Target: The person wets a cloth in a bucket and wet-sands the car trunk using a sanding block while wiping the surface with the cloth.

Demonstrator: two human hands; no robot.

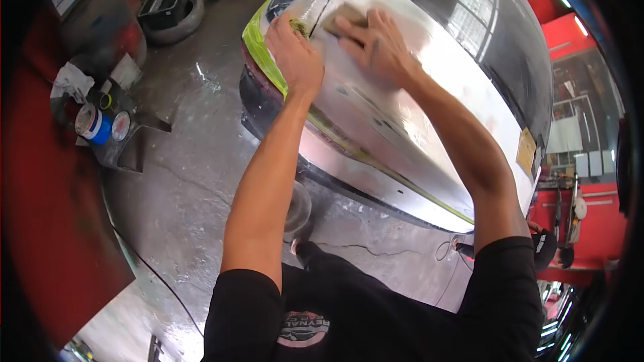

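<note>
A car body panel (429, 53), pale grey and white with pinkish patches, fills the upper middle of the head view. My right hand (382, 47) presses a brownish block (345, 20) flat on the panel, its fingers over the block and slightly blurred. My left hand (295, 57) rests on the panel's left corner, beside yellow-green masking tape (263, 53). Its fingers curl around a small yellow-green and dark thing that I cannot make out. Another tape strip (349, 146) runs along the panel's lower edge.
At the left, a dark stand (144, 124) bears a blue can (97, 127), a round lid and crumpled paper. A black crate (169, 0) sits on a tire behind. A cable (161, 278) crosses the floor. Another person's dark cap (543, 248) shows at the right, near red cabinets (597, 224).
</note>
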